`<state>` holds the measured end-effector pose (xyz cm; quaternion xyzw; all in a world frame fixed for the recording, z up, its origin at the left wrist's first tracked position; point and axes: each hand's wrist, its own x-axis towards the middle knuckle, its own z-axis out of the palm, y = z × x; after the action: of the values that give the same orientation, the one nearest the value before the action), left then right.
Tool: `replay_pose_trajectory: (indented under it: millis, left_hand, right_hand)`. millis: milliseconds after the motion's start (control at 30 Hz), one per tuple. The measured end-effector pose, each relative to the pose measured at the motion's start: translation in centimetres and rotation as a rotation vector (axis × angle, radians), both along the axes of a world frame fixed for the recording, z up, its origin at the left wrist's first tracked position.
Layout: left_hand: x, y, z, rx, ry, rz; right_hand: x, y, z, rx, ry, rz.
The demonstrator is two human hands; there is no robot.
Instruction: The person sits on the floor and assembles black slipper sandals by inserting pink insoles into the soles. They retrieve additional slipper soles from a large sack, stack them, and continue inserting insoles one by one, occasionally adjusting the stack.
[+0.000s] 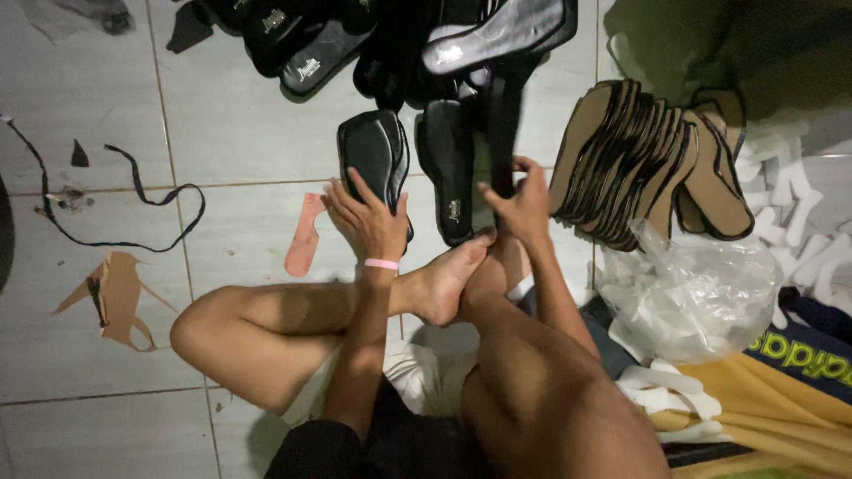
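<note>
I sit cross-legged on a tiled floor. My left hand [366,220], with a pink band at the wrist, rests fingers spread on a black sandal sole [374,156] lying on the floor. My right hand [522,206] pinches a long black strap piece [502,115] that stands upright from the floor. Another black sole [446,168] lies between the two hands. My bare foot [446,277] lies just below the hands.
A pile of black sandal soles [390,35] lies at the top. A fanned stack of tan insoles with black edges [635,164] sits to the right, beside a clear plastic bag [688,288] and white scraps [799,204]. Black cord [133,191] and brown offcuts [115,297] lie left.
</note>
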<state>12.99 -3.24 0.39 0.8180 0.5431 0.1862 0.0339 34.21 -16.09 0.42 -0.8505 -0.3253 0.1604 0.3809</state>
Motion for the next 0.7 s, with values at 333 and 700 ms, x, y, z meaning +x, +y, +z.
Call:
replay_pose_trajectory:
  millis: [333,700]
  left_hand:
    - [8.4,-5.0,-2.4,-0.583,-0.524,-0.094]
    - [3.6,-5.3,-2.8,-0.624,-0.353,-0.424]
  right_hand:
    - [0.2,0.1,2.3,0.116,0.195,-0.016]
    - [-5.3,2.7,3.9,0.077,0.247,0.210]
